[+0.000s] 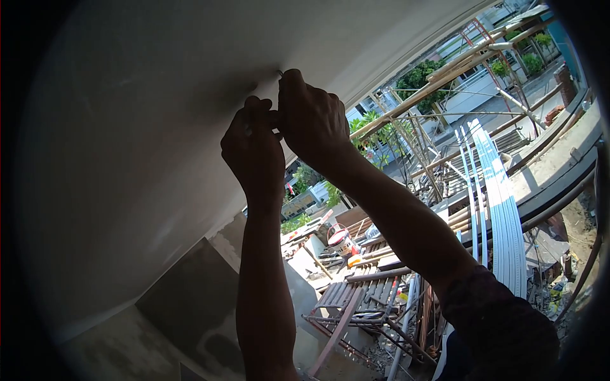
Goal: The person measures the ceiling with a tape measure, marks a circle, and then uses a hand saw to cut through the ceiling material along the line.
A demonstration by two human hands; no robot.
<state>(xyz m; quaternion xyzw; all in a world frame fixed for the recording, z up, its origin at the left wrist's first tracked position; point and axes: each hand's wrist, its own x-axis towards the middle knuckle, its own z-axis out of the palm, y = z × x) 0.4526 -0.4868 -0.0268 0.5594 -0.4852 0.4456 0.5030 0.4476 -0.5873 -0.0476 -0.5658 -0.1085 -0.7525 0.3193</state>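
Observation:
Overhead, a pale, smooth ceiling [159,127] fills the upper left of the head view. Both arms reach up to it and look dark against the light. My right hand [314,117] is closed, fingertips at the ceiling; a small bit of something, too small to name, shows at their tip. Just beside and below it, my left hand [254,140] has its fingers curled together close to the surface. What it holds, if anything, is hidden in shadow. The two hands nearly touch, and their shadow falls on the ceiling to the left.
Below on the right lie long white slatted strips [499,197] and wooden scaffold poles [438,79]. A slatted metal-framed platform [359,298] stands lower down, with a paint bucket [340,240] behind it. A grey wall [197,292] is at lower left.

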